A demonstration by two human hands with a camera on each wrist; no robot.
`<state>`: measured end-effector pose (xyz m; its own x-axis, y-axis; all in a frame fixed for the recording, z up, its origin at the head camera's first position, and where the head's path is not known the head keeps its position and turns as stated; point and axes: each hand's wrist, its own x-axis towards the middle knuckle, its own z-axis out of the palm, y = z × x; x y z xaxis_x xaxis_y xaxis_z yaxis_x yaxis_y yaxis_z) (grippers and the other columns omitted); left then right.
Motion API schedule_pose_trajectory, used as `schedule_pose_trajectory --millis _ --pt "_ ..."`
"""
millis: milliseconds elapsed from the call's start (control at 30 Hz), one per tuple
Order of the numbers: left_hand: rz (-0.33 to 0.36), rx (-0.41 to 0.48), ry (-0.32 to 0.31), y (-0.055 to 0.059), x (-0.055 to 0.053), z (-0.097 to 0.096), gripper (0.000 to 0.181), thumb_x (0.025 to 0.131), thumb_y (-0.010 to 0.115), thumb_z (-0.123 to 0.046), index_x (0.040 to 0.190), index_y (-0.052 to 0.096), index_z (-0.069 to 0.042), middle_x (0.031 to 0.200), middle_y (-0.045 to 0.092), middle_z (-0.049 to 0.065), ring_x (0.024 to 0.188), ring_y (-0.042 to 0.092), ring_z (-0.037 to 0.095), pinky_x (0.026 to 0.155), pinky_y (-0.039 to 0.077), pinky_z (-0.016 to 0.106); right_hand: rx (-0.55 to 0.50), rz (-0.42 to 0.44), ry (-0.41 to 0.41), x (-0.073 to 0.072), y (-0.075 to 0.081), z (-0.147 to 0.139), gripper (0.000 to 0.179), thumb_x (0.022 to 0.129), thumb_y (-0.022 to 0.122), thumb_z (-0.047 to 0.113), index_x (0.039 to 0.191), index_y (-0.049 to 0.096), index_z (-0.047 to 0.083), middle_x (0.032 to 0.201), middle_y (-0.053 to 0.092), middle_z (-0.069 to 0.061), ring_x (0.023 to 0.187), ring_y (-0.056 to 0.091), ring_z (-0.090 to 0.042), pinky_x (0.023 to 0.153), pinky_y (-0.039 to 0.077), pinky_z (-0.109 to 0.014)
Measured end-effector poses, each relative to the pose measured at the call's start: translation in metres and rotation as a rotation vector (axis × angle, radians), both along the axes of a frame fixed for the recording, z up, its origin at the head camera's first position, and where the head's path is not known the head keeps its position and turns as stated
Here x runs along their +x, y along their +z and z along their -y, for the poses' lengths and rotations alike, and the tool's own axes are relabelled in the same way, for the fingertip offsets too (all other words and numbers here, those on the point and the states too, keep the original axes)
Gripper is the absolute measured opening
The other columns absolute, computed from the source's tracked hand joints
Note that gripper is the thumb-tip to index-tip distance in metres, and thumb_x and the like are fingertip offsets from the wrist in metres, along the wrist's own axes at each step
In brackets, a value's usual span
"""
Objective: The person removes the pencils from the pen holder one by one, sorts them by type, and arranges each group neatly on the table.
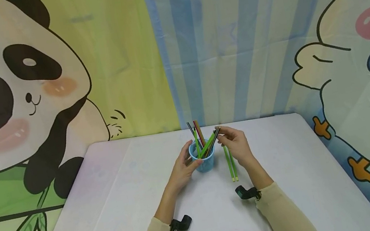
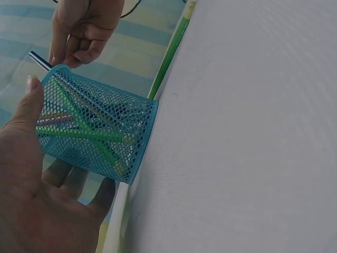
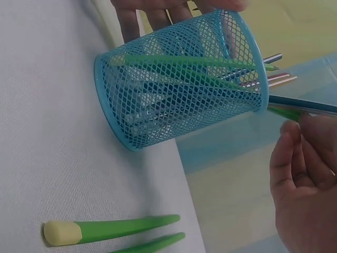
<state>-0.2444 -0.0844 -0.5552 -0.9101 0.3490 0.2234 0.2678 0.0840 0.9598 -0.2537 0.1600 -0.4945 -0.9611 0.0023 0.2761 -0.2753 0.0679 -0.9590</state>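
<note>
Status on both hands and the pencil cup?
Left hand grips blue mesh cup. Right hand pinches pencil at rim. Two green pencils on table, clear.

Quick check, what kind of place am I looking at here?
Probably a staged tabletop set, perhaps a children's room: cartoon panda backdrop, white table, blue mesh cup of pencils.

Pencils (image 1: 200, 139) in the cup (image 1: 204, 161) — two more pencils (image 1: 230, 162) right of it
</note>
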Motion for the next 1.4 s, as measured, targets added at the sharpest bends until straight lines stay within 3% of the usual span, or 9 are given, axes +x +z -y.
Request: schedule_pose_trajectory --millis 167,433,700,967,1133,1267,1400 --pt "-0.012 -0.013 0.007 0.0 0.001 0.0 0.08 0.097 0.075 -0.025 0.164 0.03 -0.022 0.156 0.054 0.01 0.144 0.051 0.033 0.119 0.041 0.056 -0.044 0.0 0.086 -0.001 0.0 0.004 0.034 0.101 0.064 0.0 0.134 0.068 0.004 0.127 0.071 -0.024 0.084 0.067 -0.01 0.069 0.056 -0.023" --pt "-0.009 -0.027 0.004 0.0 0.002 0.001 0.079 0.097 0.074 -0.031 0.163 0.031 -0.029 0.156 0.053 0.008 0.144 0.052 0.029 0.12 0.041 0.056 -0.077 0.041 0.124 -0.004 -0.001 0.008 0.035 0.101 0.064 0.0 0.136 0.067 0.006 0.126 0.072 -0.023 0.087 0.068 -0.011 0.068 0.054 -0.021" --pt "-0.018 -0.026 -0.004 0.001 0.001 0.001 0.081 0.098 0.074 -0.03 0.165 0.028 -0.022 0.158 0.051 0.008 0.147 0.049 0.028 0.121 0.039 0.057 -0.099 0.111 0.17 -0.006 -0.005 0.009 0.036 0.103 0.061 0.0 0.138 0.065 0.005 0.128 0.072 -0.022 0.091 0.069 -0.011 0.07 0.054 -0.026" --pt "-0.011 -0.017 -0.004 -0.001 -0.001 0.001 0.078 0.099 0.073 -0.025 0.164 0.031 -0.026 0.156 0.053 0.009 0.145 0.051 0.03 0.12 0.041 0.056 -0.103 0.131 0.134 -0.005 -0.005 0.01 0.024 0.104 0.058 -0.002 0.127 0.061 -0.004 0.125 0.073 -0.021 0.089 0.071 -0.014 0.067 0.054 -0.024" --pt "-0.009 -0.02 -0.004 -0.002 -0.002 0.001 0.079 0.098 0.074 -0.028 0.164 0.03 -0.024 0.156 0.053 0.009 0.145 0.051 0.029 0.12 0.041 0.056 -0.08 0.096 0.112 -0.006 0.0 0.011 0.016 0.103 0.063 0.003 0.117 0.068 -0.001 0.122 0.074 -0.018 0.085 0.067 -0.012 0.064 0.05 -0.023" --pt "-0.007 -0.021 -0.005 -0.002 -0.002 0.001 0.082 0.097 0.075 -0.03 0.164 0.029 -0.02 0.155 0.054 0.01 0.143 0.052 0.031 0.119 0.042 0.056 -0.05 0.069 0.096 -0.007 0.003 0.013 0.019 0.099 0.072 0.012 0.114 0.073 0.0 0.119 0.071 -0.02 0.084 0.063 -0.011 0.072 0.054 -0.02" --pt "-0.005 -0.027 0.001 -0.001 0.0 0.001 0.081 0.097 0.075 -0.032 0.164 0.029 -0.023 0.155 0.054 0.01 0.143 0.053 0.032 0.119 0.042 0.056 -0.039 0.057 0.101 -0.008 0.005 0.012 0.022 0.099 0.072 0.012 0.116 0.073 -0.001 0.121 0.07 -0.025 0.096 0.069 -0.012 0.086 0.059 -0.02"
